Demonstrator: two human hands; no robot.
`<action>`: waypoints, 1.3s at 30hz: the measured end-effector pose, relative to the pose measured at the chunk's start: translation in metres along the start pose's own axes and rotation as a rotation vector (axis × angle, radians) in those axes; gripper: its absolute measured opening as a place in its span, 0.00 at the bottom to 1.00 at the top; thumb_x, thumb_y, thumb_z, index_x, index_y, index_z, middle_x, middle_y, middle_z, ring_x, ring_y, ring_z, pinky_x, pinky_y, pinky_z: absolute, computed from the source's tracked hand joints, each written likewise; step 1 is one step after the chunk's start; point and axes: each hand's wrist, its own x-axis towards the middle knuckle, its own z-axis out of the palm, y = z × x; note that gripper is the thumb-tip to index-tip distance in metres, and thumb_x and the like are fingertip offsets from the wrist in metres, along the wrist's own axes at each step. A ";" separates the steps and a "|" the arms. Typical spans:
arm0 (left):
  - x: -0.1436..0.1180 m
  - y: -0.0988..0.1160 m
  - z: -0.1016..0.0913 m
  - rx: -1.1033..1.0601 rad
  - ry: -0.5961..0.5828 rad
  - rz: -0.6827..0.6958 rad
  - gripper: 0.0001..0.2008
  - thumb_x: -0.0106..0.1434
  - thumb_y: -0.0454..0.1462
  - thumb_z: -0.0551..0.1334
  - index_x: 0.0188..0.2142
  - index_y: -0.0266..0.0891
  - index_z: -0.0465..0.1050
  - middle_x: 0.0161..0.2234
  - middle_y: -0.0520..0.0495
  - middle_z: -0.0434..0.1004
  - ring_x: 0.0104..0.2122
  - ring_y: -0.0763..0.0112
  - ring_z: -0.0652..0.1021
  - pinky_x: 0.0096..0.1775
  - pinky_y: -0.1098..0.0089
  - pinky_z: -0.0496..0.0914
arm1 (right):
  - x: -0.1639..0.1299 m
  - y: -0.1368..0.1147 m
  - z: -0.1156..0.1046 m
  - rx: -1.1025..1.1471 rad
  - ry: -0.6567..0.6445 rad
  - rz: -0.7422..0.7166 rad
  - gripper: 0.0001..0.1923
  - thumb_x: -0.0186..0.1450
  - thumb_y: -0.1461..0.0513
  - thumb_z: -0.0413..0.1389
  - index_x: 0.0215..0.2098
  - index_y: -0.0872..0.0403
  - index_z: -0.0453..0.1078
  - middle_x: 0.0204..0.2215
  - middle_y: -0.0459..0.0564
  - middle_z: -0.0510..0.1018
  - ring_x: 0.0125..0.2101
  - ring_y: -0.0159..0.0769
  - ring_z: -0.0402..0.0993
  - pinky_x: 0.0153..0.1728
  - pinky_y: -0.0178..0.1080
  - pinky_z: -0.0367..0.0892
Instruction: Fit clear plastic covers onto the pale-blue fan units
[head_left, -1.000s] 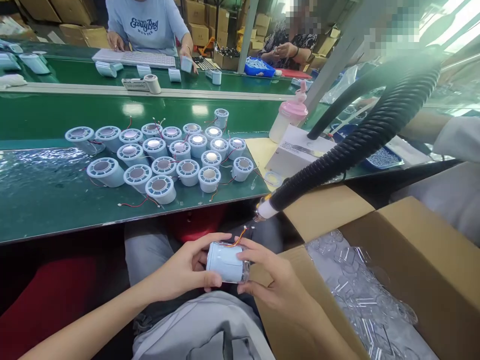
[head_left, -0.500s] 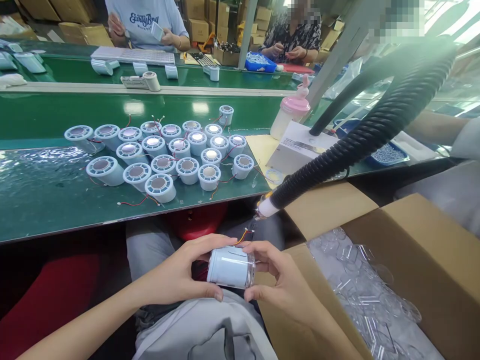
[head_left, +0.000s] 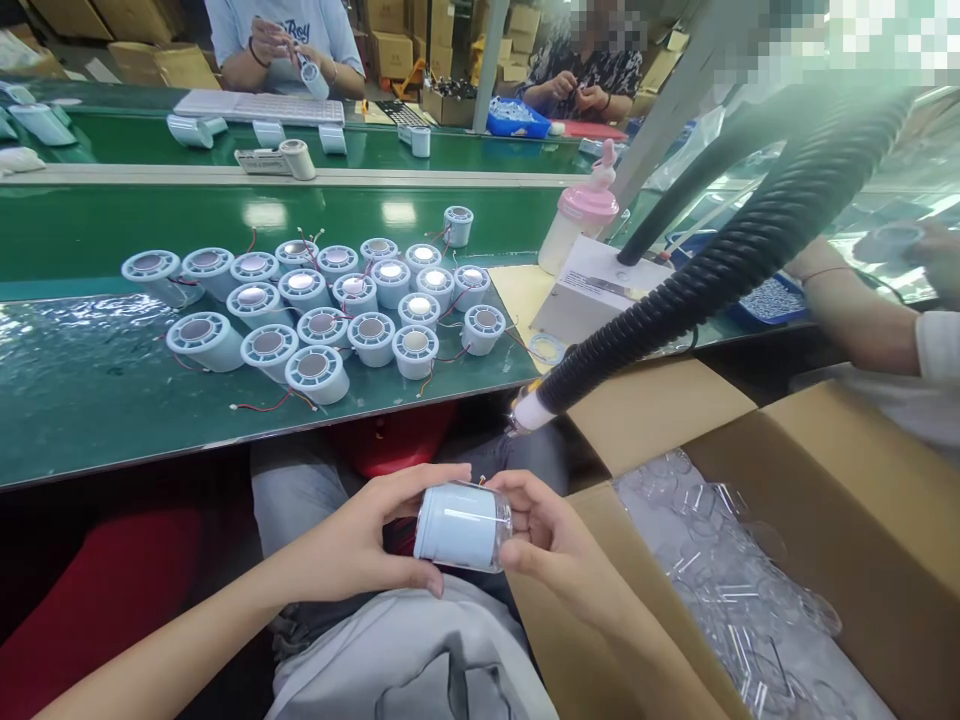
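Over my lap I hold a light-blue cylindrical housing (head_left: 456,525) lying on its side between both hands. A clear plastic cover (head_left: 503,525) encloses its right end. My left hand (head_left: 367,535) grips the left part, thumb below and fingers on top. My right hand (head_left: 547,540) is closed around the clear end, with the thumb at the front and the fingers partly hidden behind. A small wire connector (head_left: 481,481) pokes up at the top. On the green table (head_left: 97,400), several similar blue housings (head_left: 317,374) stand with round metal discs upward and thin wires trailing.
A black corrugated hose (head_left: 645,310) slants down to a nozzle just beyond my hands. An open carton (head_left: 832,480) at the right contains clear plastic pieces (head_left: 735,590). A pink-topped bottle (head_left: 577,220) stands behind a white box (head_left: 589,290). Co-workers' hands (head_left: 281,45) are across the table.
The housing has rolled slightly in my hands, so its wires now mostly hide behind it. My right fingers have shifted on the clear end. At the right, a co-worker's arm has come into view.
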 end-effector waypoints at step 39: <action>0.022 -0.002 -0.008 0.026 -0.044 0.057 0.36 0.49 0.36 0.73 0.56 0.46 0.64 0.59 0.39 0.64 0.56 0.52 0.69 0.54 0.56 0.67 | 0.006 0.025 -0.023 -0.474 0.054 -0.493 0.25 0.53 0.61 0.67 0.47 0.50 0.66 0.52 0.54 0.72 0.51 0.44 0.70 0.49 0.45 0.69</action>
